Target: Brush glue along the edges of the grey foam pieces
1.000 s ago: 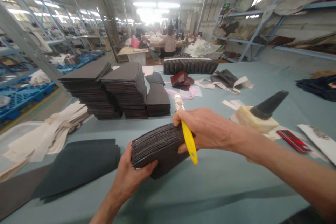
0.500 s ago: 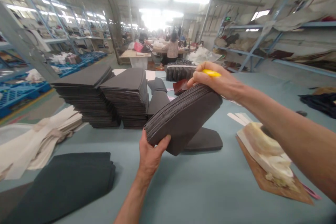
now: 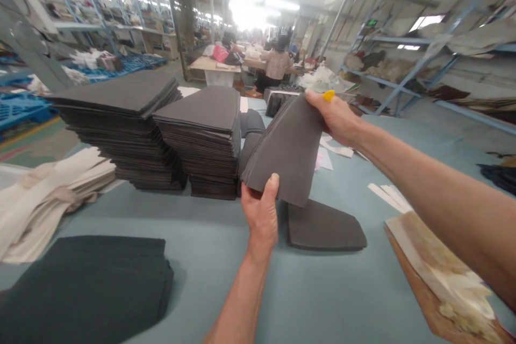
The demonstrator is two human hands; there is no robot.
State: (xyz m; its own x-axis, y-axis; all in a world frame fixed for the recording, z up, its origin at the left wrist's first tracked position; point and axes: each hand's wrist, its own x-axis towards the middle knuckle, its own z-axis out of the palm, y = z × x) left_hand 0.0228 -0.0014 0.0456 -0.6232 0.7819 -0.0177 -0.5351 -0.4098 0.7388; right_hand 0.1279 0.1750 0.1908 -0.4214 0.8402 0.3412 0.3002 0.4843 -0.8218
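I hold a thick bundle of dark grey cut pieces (image 3: 288, 150) up over the table, tilted. My left hand (image 3: 261, 209) grips its near lower corner, thumb on top. My right hand (image 3: 336, 115) grips its far upper end and also holds a yellow-handled tool (image 3: 329, 95), only its tip showing. Just beyond the bundle stand two tall stacks of the same grey pieces (image 3: 201, 137) and a lower stack (image 3: 249, 148) behind it. A small flat pile of grey pieces (image 3: 324, 226) lies on the table under the bundle.
The blue-grey table (image 3: 226, 258) also bears a dark folded fabric pile (image 3: 92, 285) at near left, beige strips (image 3: 44, 199) at left and a wooden board with waxy lumps (image 3: 439, 279) at right. A person (image 3: 276, 64) works at a far table. Shelving lines both sides.
Both hands have lifted the bundle from low near me up and forward toward the stacks, tilting it steeper. The view has moved closer to the stacks.
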